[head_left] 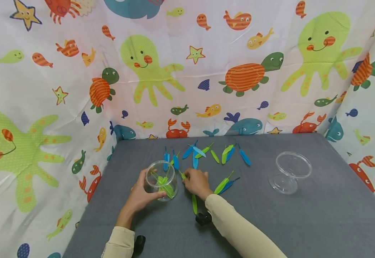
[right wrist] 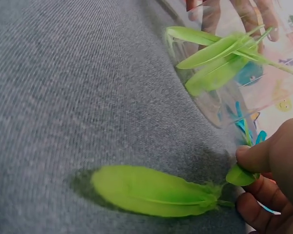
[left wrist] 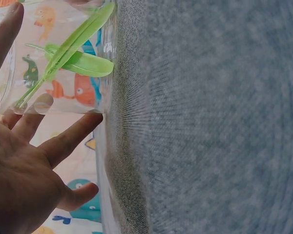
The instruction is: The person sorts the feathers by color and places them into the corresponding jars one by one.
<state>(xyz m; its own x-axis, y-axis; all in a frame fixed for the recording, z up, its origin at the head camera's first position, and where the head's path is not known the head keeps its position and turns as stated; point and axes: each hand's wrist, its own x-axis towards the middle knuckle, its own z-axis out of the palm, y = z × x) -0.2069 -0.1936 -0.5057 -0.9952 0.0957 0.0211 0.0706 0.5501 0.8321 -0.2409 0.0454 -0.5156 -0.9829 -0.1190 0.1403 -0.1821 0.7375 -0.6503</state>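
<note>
The left hand [head_left: 142, 193] is wrapped round a clear jar [head_left: 161, 181] that stands on the grey desk [head_left: 303, 222], fingers [left wrist: 71, 136] spread against its wall and curled about it; inside the jar lie several green feathers [left wrist: 73, 53], their stems crossing; the jar looks like thin plastic, light and easy to tip, so a steadying hold low on its side seems sensible. Just right of it, the right hand [head_left: 196, 182] pinches a small green feather [right wrist: 240, 175] between thumb and forefinger close to the jar's mouth; by my guess a feather like this weighs next to nothing, is soft and bendy along the blade, a little slick, and is best taken by the stiffer stem end, since a pinch across the blade would crumple it. Another green feather [right wrist: 154, 191] lies flat on the desk under that hand; it is leaf-shaped, bright lime, with a fine pale rib. Behind the hands a loose row of blue and green feathers [head_left: 206, 154] is scattered near the back edge of the desk; a green and blue pair [head_left: 226, 184] lies just right of the right wrist. Farther right, well apart, stands a second clear jar [head_left: 289, 172], nothing visible in it.
</note>
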